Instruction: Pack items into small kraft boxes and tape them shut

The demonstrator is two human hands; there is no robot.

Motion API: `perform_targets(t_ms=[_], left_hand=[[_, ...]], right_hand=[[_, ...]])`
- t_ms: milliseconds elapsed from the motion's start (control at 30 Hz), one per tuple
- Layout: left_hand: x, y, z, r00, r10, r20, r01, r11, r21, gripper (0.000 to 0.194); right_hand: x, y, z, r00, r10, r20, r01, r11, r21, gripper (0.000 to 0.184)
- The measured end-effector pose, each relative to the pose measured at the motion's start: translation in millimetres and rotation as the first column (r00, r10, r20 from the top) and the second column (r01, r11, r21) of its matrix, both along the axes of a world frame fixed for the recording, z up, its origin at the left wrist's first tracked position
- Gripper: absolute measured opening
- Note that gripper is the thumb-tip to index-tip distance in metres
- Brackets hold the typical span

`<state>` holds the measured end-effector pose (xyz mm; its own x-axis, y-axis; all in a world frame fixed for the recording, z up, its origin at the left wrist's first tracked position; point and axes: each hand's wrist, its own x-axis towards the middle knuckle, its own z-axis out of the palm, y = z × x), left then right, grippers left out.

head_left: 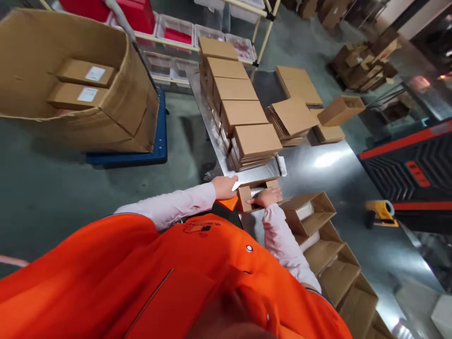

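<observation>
A small open cardboard box (244,197) lies at the near edge of the metal table, with something pale and shiny partly visible inside. My right hand (267,196) spans its right side, thumb toward the opening and fingers over a flap, gripping it. Just beyond the box's left end is my left hand (224,187), fingers curled and thumb toward the box; a small white pointed shape shows at its fingertips. Below that hand sits a bright orange flat piece (229,203). Whether the left hand holds either is unclear.
Stacked flat cartons (256,141) line the table's left side. Open boxes (310,212) with pale contents stand in a row at right. A yellow tape dispenser (381,213) lies farther right. A large carton (141,113) stands on a blue base (160,136) at left.
</observation>
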<state>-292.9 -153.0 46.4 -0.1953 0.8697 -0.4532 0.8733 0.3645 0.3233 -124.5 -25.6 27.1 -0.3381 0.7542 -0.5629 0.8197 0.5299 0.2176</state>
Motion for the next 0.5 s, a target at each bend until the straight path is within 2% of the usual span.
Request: perform_targets(t_ms=[67, 133, 200, 267, 333, 433, 500], left_hand=[[-4, 6, 6.3, 1.0, 0.007, 0.027, -0.007, 1.0, 0.013, 0.083], [1, 10, 4.1, 0.988, -0.113, 0.104, 0.113, 0.994, 0.013, 0.095], [14, 10, -5.4, 0.966, -0.207, 0.155, 0.206, 0.978, 0.027, 0.093], [29, 6, -18.1, 0.963, -0.234, 0.133, 0.232, 0.972, 0.031, 0.087], [40, 2, -29.9, 0.963, -0.253, 0.092, 0.256, 0.966, -0.019, 0.086], [44, 4, -40.1, 0.963, -0.253, 0.088, 0.261, 0.961, -0.09, 0.087], [35, 7, -40.9, 0.977, -0.175, 0.125, 0.178, 0.984, -0.013, 0.087]], right_hand=[[-2, 3, 0.2, 0.999, 0.029, 0.037, -0.029, 0.999, 0.016, 0.139], [-8, 4, 1.9, 0.993, 0.002, 0.115, -0.005, 1.0, 0.02, 0.138], [-14, 1, 5.2, 0.987, -0.018, 0.162, 0.015, 1.0, 0.024, 0.14], [-14, -2, 10.5, 0.986, 0.008, 0.168, -0.01, 1.0, 0.01, 0.138], [-7, -4, 17.2, 0.988, 0.06, 0.141, -0.062, 0.998, 0.009, 0.124], [15, -2, 26.6, 0.994, 0.112, 0.014, -0.112, 0.993, -0.025, 0.083], [33, -1, 29.5, 0.968, 0.202, -0.152, -0.208, 0.978, -0.026, 0.069]])
